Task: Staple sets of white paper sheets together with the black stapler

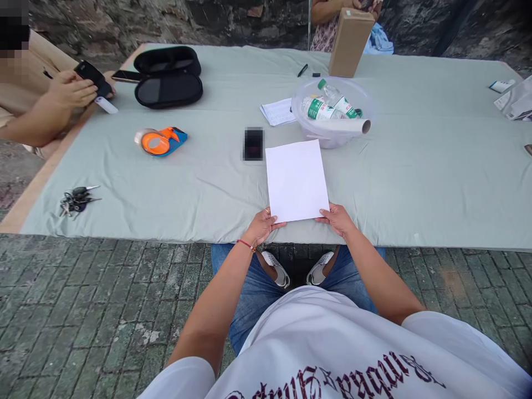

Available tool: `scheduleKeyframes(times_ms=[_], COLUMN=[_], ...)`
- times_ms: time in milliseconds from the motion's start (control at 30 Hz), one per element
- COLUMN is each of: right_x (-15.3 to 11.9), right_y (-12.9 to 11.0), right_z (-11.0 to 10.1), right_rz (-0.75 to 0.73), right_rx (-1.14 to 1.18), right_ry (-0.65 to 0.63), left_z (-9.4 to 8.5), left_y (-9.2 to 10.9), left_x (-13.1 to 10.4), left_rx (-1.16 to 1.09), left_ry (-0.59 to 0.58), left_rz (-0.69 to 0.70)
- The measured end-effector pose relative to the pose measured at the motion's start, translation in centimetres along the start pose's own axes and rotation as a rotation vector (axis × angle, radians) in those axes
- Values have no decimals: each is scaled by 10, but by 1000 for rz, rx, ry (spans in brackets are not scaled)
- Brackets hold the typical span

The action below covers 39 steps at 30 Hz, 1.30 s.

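A blank white sheet of paper (pixel 297 180) is held above the near edge of the cloth-covered table. My left hand (pixel 262 226) grips its near left corner, thumb on top and fingers beneath. At the near right corner my right hand (pixel 336 218) pinches the sheet the same way. Just past the sheet's far right edge is a translucent plastic basin (pixel 320 137) with plastic bottles (pixel 322 109) and a white roll (pixel 341 126) in it. A small dark item, blurred out, (pixel 253 144) lies left of the sheet's far corner.
On the table (pixel 424 166) are an orange tape dispenser (pixel 161 142), keys (pixel 78 200), an open black case (pixel 169 88), written papers (pixel 277 112) and an upright cardboard box (pixel 350 44). A person at the left holds a phone (pixel 93 77); another is behind the box.
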State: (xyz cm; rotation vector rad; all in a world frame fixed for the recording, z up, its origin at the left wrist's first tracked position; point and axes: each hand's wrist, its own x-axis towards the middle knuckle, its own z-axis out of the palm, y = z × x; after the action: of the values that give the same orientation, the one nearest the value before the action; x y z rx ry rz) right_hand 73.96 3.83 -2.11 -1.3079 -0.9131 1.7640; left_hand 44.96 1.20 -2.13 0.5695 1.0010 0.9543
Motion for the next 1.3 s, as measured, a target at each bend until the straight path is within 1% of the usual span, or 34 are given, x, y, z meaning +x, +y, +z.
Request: scheduleKeyframes(times_ms=[267, 433, 567, 800, 1100, 1300], right_x=[1, 1, 2, 9, 12, 6], right_y=[-1, -3, -5, -1, 0, -7], right_z=[-1, -1, -3, -2, 0, -1], right_rz=[-5, 16, 43, 59, 76, 179], right_rx=[6, 20, 36, -12, 1, 20], right_ry=[-17, -12, -51, 31, 68, 88], left_z=[-1, -2, -2, -2, 0, 0], left_y=[1, 2, 1, 5, 9, 11], left_x=[-1, 0, 2, 3, 4, 3], left_rx=[-11, -20, -29, -62, -78, -71], left_ry=[-22, -19, -9, 26, 47, 52], left_rz=[-21, -31, -31, -82, -102, -114])
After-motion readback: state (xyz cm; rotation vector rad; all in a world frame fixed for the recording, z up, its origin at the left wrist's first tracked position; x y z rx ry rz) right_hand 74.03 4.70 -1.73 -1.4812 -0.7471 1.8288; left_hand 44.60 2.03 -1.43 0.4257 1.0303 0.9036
